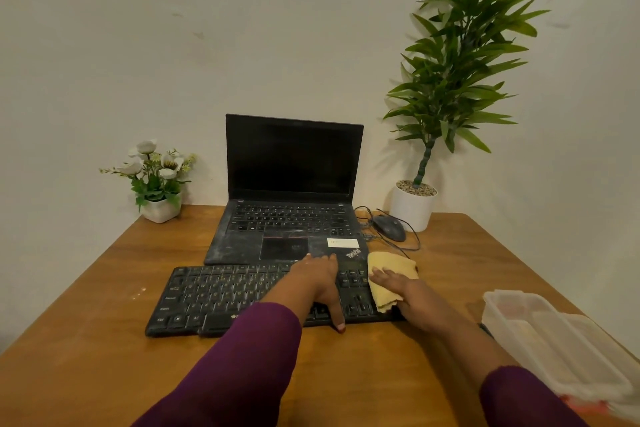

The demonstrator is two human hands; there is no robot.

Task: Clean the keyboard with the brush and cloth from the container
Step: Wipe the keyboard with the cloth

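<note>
We see a wooden table (104, 340) against a pale wall, with a tall potted plant (457, 55) at its back right and a dusty open ThinkPad laptop (291, 163) in the middle. The black keyboard (221, 295) lies just in front of the laptop. A clear plastic container (554, 333) sits at the right edge. Our left hand (317, 279) rests flat on the keys, fingers released. Our right hand (407, 291) presses the yellow cloth (391, 263) onto the keyboard's right end, fingers extended
</note>
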